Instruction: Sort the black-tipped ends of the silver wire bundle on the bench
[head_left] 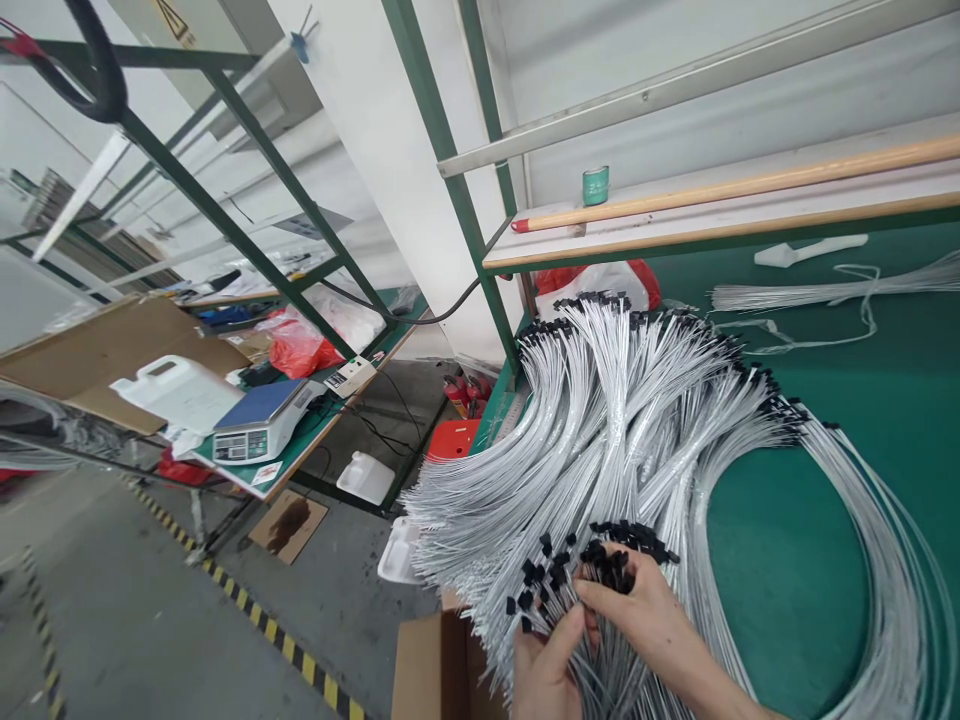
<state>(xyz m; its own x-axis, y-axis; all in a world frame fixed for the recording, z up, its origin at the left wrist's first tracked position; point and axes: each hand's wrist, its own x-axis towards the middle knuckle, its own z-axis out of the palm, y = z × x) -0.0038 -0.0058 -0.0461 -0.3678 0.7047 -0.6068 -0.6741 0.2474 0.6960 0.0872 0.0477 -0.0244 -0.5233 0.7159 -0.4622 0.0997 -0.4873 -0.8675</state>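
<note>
The bottom edge is cutting off the left hand [547,672], the lower end of the wire bundle [611,680] and the cardboard box [433,668], while the digital scale's [262,425] readout is staying too small to read.

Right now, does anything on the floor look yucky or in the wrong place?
Yes. A piece of cardboard on the concrete floor has a dark stain on it, as if something spilled. A white plastic container also sits on the floor nearby, away from the benches.
</note>
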